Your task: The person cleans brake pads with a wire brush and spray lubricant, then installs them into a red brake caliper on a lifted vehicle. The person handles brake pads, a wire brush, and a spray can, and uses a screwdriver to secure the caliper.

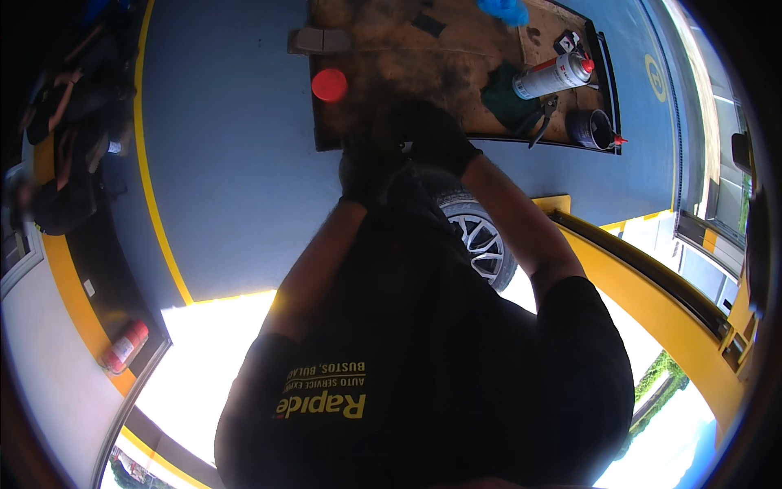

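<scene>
My left hand [365, 169], in a black glove, is at the near edge of a workbench tray lined with stained brown cardboard [472, 61]. Close against it, my right hand [432, 134], also black-gloved, reaches over that edge. Both hands look curled around something dark between them; only a tiny bright spot shows, and the dark gloves hide what it is. Just beyond my left hand lies a round red lid [330, 85]. A brake pad [320, 41] rests past the lid at the tray's left edge.
Right on the tray are a spray can [550, 79], dark cloth [507, 99], pliers [544, 122] and a black tin [590, 129]. Blue crumpled material [505, 10] lies far. A wheel [481, 240] is under my right forearm. People [73, 130] and a fire extinguisher [125, 346] are left.
</scene>
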{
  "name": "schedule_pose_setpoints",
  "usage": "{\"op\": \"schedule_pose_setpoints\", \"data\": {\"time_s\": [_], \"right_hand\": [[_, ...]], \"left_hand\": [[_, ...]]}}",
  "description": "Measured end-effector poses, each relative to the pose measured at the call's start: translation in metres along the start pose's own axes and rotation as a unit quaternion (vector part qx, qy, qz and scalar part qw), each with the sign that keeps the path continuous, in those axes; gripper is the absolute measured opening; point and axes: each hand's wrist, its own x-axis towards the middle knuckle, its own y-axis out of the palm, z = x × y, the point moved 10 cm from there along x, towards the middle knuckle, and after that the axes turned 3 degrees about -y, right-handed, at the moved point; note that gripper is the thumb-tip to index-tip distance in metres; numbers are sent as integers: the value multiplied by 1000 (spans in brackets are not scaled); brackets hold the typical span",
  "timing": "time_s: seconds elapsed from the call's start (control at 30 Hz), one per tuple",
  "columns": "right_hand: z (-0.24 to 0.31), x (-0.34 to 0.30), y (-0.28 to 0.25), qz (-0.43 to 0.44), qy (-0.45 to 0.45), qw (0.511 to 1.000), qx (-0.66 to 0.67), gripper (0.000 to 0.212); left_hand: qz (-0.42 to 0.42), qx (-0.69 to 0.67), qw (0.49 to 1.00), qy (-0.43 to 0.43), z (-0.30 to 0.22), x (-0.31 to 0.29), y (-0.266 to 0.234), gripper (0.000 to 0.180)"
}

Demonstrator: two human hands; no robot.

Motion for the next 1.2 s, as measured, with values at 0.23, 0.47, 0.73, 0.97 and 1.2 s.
{"op": "schedule_pose_setpoints", "data": {"time_s": [0.23, 0.47, 0.73, 0.97, 1.2], "right_hand": [[12, -11, -13, -64, 16, 995, 68, 42], [-21, -7, 19, 44, 68, 996, 46, 41], [-31, 3, 32, 148, 113, 982, 37, 48], [-11, -8, 14, 40, 59, 992, 108, 51], [-13, -25, 20, -85, 47, 981, 165, 50]], "left_hand": [[8, 19, 1000, 1, -17, 2, -16, 78], [20, -20, 999, -41, -9, -1, -15, 88], [34, -19, 997, -67, -1, 1, -9, 92], [34, -2, 998, -54, -9, 0, -15, 87], [9, 10, 1000, -14, -10, 2, -12, 84]]}}
